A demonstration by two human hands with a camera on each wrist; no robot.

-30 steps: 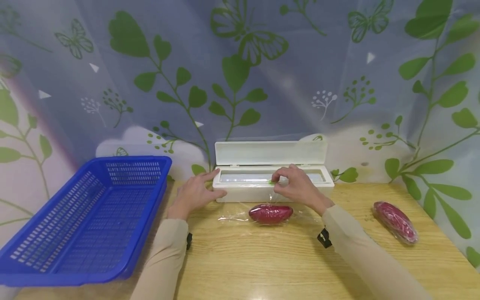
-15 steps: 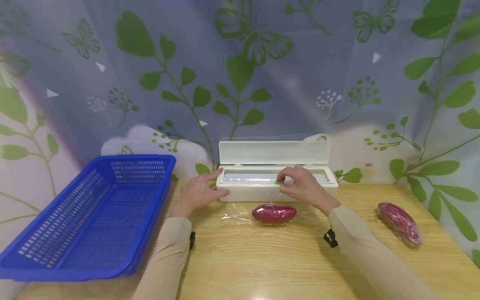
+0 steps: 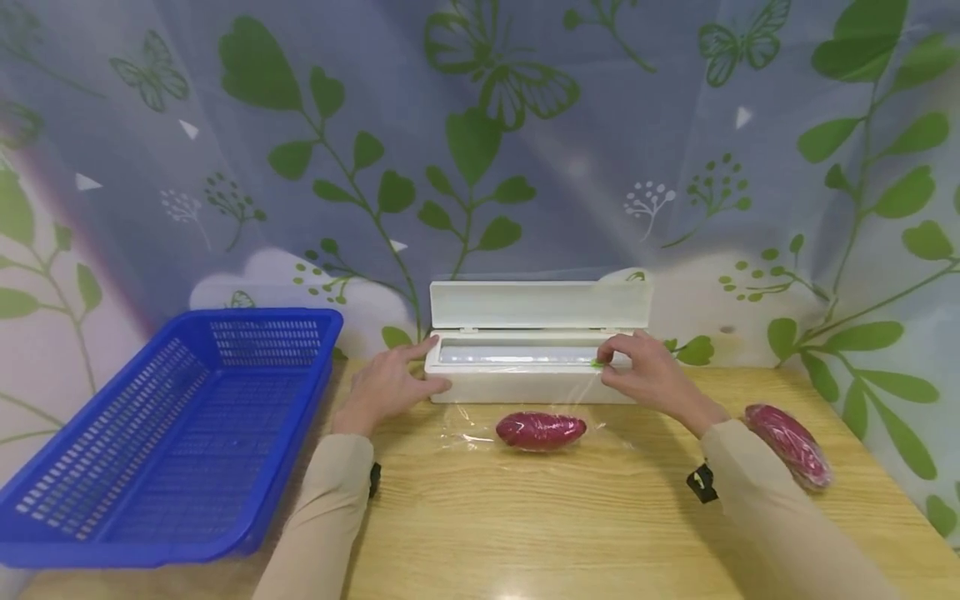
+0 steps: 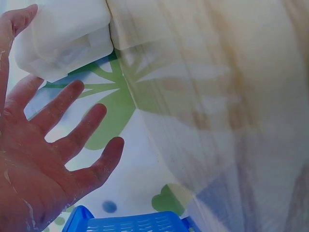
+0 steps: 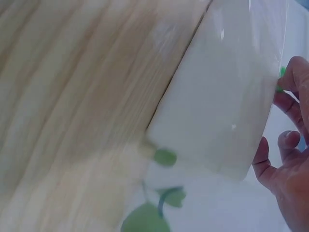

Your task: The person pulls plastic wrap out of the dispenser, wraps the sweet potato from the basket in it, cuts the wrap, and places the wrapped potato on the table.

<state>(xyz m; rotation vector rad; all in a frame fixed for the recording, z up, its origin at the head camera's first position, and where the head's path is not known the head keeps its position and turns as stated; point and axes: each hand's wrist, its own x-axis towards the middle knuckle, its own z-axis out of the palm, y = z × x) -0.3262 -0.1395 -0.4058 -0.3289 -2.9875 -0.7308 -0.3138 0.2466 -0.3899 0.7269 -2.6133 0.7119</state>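
Observation:
A white cling film dispenser stands at the back of the table with its lid raised and a film roll inside. My left hand steadies its left end, thumb and index finger touching the box; in the left wrist view the fingers are straight and spread. My right hand pinches the small green slide cutter near the right end of the front rim, the cutter partly hidden by fingertips. Clear film runs from the box over the front onto the table, around a purple-red sweet potato.
A second sweet potato, wrapped in film, lies at the right beside my right forearm. The blue plastic basket stands at the left. A leaf-patterned cloth hangs directly behind the box.
My right hand has slid the green cutter to the right along the box's rim, mostly in the last half second. The left hand stays at the box's left end.

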